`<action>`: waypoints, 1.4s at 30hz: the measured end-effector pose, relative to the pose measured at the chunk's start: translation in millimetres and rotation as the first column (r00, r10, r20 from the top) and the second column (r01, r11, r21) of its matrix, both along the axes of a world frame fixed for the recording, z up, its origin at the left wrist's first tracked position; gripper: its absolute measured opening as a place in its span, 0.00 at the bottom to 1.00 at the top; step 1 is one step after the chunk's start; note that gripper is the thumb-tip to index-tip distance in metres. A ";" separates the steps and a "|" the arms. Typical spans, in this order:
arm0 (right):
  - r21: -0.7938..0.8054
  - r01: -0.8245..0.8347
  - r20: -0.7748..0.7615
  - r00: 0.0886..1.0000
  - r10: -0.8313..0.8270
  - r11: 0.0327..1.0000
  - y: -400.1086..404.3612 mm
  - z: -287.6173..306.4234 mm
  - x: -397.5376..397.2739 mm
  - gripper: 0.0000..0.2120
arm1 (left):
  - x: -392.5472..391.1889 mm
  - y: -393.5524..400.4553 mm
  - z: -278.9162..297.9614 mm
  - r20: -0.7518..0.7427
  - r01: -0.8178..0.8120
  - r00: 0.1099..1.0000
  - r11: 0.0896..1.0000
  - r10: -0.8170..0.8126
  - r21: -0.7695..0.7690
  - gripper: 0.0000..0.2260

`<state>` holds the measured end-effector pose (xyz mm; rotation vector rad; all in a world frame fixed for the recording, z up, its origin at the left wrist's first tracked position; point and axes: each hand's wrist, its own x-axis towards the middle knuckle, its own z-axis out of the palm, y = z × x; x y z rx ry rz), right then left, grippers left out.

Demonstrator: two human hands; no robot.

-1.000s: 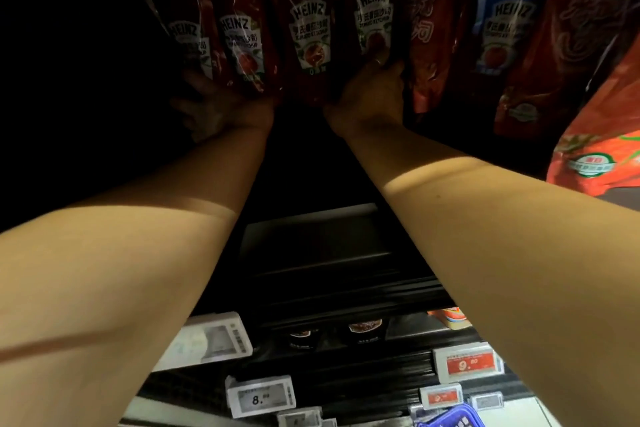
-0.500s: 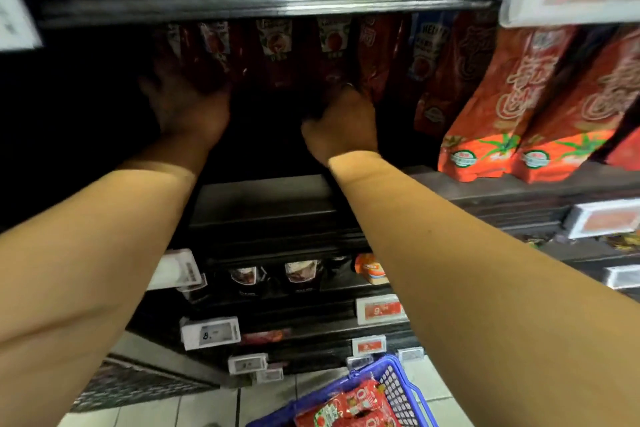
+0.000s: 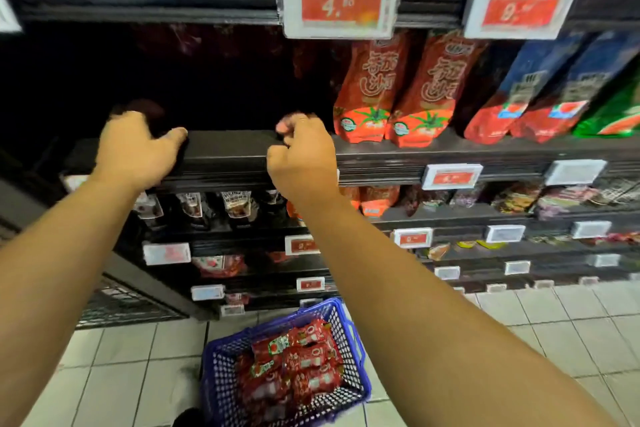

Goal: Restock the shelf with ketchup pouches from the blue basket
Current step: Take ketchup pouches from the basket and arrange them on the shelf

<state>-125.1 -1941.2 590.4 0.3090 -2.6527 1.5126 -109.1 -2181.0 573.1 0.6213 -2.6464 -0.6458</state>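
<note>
Two bare hands at the front edge of a dark supermarket shelf [image 3: 225, 152], with a blue basket [image 3: 221, 378] of ketchup pouches [image 3: 304, 362] on the tiled floor [image 3: 571, 333] below.

A price tag [image 3: 341, 2] on the shelf above reads "4." in pale digits on red; the tag to its right [image 3: 521, 7] seems to read "8." but is blurred. Orange-red tomato pouches [image 3: 374, 90] with large Chinese characters stand on the shelf right of the hands; their brand is unreadable. The red pouches lie heaped in the basket, their print too small to read. Both forearms stretch forward. The left hand [image 3: 136, 149] is relaxed, palm down, thumb on the shelf lip, holding nothing. The right hand [image 3: 304, 156] is curled loosely, apparently grasping nothing.
</note>
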 end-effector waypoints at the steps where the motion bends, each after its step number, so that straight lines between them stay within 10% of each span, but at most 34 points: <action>1: -0.040 -0.029 -0.054 0.998 0.027 0.999 8.3 -2.3 12.4 0.12 | 13.0 9.0 0.0 -0.016 0.018 1.000 1.000 -0.018 -0.013 0.18; 8: -0.055 0.057 -0.064 0.996 -0.060 0.997 99.9 -99.2 103.8 0.07 | 124.8 79.5 -53.3 -0.268 0.403 0.864 0.905 -0.426 -0.139 0.04; 12: 0.154 0.189 0.393 0.889 -0.236 0.970 152.8 -199.8 153.1 0.07 | 156.2 109.6 -142.5 0.145 0.574 0.796 0.809 -0.588 0.128 0.04; 17: 0.303 0.209 0.742 0.561 -0.367 0.930 169.8 -306.8 207.5 0.04 | 184.8 109.8 -267.2 0.645 0.265 0.592 0.872 -0.484 0.411 0.07; 27: 0.163 0.540 0.953 0.131 -0.274 0.826 139.3 -494.6 247.2 0.05 | 213.6 99.2 -470.6 0.884 0.059 0.242 0.916 -0.399 0.397 0.18; 38: 0.154 0.788 0.988 -0.115 -0.103 0.596 117.1 -711.1 223.5 0.07 | 184.9 104.1 -685.2 0.874 -0.519 0.461 0.753 -0.153 0.405 0.37; 42: 0.074 0.761 0.996 -0.092 -0.007 0.644 109.0 -774.7 212.4 0.08 | 171.3 100.7 -738.7 0.876 -0.668 0.477 0.619 -0.069 0.413 0.26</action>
